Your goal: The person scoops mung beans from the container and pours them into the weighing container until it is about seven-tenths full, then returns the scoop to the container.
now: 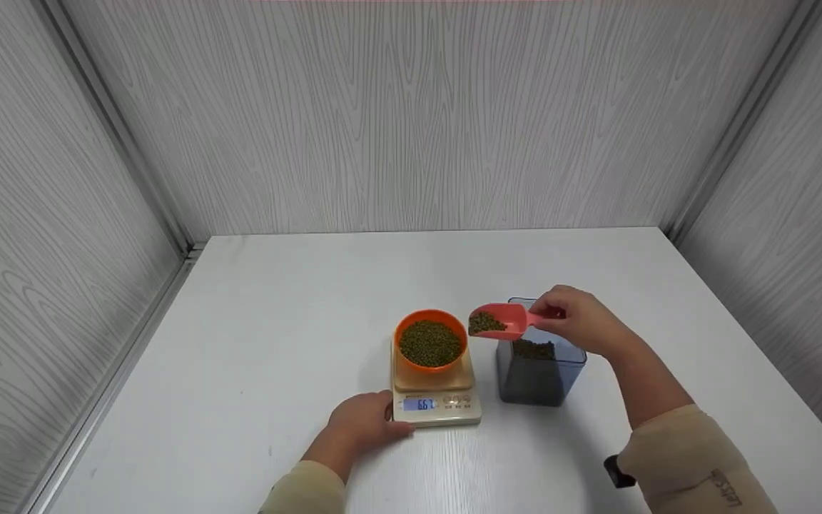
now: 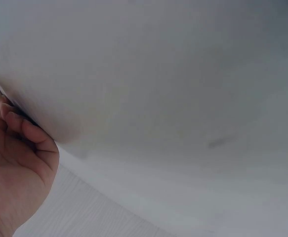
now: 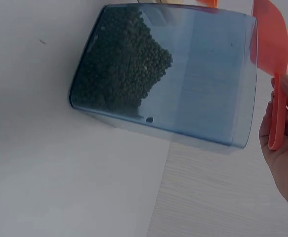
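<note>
My right hand pinches the handle of a red scoop, its bowl part filled with green mung beans. The scoop is level just right of an orange bowl, overlapping the edge of a clear bluish container in the head view. That bowl, full of beans, stands on a kitchen scale with a lit display. At the scale's front left corner, my left hand grips it, thumb along the front and fingers at the side. In the left wrist view those fingers are curled at the edge.
The container, holding more beans, stands on the white table close to the scale's right side. Grey wood-grain panels close off the back and both sides. A small black object shows by the right sleeve.
</note>
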Tool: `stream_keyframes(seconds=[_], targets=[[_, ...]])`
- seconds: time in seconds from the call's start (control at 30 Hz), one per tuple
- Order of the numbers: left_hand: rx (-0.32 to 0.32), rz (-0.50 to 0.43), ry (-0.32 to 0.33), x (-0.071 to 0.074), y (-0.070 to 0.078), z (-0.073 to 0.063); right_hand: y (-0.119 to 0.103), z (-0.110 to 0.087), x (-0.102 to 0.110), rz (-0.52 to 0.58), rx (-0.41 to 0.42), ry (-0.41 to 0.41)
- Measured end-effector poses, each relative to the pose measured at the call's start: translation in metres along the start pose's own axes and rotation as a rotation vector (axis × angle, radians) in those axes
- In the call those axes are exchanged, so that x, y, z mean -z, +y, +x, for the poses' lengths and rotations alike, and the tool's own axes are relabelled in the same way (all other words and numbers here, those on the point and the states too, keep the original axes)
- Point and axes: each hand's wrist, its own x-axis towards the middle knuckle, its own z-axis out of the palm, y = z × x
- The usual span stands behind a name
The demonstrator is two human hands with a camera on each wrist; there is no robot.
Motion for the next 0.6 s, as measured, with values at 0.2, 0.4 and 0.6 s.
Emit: stream_keyframes(seconds=[0.2,0.4,0.6], targets=[[0.013,-0.006,-0.01,-0.001,-0.001,0.001,-0.017,0.008,-0.012,-0.055,0.035,0.003],[0.013,0.003,-0.012,-0.001,0.0,0.001,-0.029,0.013,-0.02,-0.183,0.064,-0.002],[0.013,0.012,-0.016,-0.001,-0.001,0.001,-0.04,0.014,-0.027,-0.28,0.092,0.014]])
